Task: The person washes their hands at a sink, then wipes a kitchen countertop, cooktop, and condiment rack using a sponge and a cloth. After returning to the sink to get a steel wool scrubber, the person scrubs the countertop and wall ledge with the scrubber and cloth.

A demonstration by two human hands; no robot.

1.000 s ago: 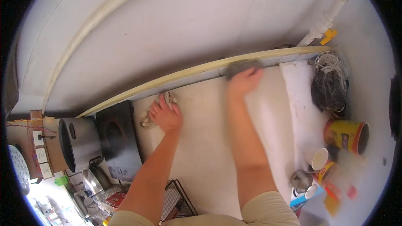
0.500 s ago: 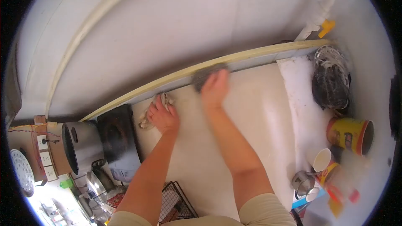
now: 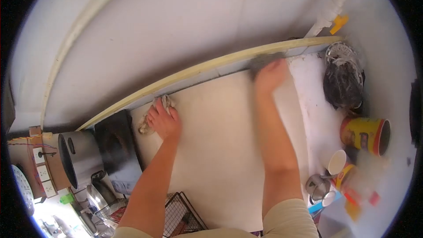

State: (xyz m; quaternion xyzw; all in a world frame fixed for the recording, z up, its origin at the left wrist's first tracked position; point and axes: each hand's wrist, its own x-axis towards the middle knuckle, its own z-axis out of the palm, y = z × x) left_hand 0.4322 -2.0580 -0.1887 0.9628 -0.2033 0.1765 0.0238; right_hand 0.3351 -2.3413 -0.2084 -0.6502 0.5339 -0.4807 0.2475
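Note:
My left hand (image 3: 165, 123) presses down on a crumpled whitish cloth (image 3: 143, 126) at the left part of the pale countertop (image 3: 211, 150), its fingers curled over the cloth. Farther right, my right hand (image 3: 272, 75) is slightly smeared by motion and closed on a dark grey cloth (image 3: 262, 63). That cloth lies against the low tiled strip (image 3: 231, 68) along the counter's back edge, under a yellowish trim (image 3: 211, 63).
A black stove (image 3: 118, 143) and a big steel pot (image 3: 83, 159) stand at left. A wire basket (image 3: 184, 213) is near my left forearm. On the right are a black plastic bag (image 3: 343, 87), a yellow-red tin (image 3: 363, 134), a white cup (image 3: 337, 162) and a metal mug (image 3: 318, 187).
My right hand has slid to the right along the back edge with the grey cloth. My left hand stays on the whitish cloth, while the view has shifted slightly.

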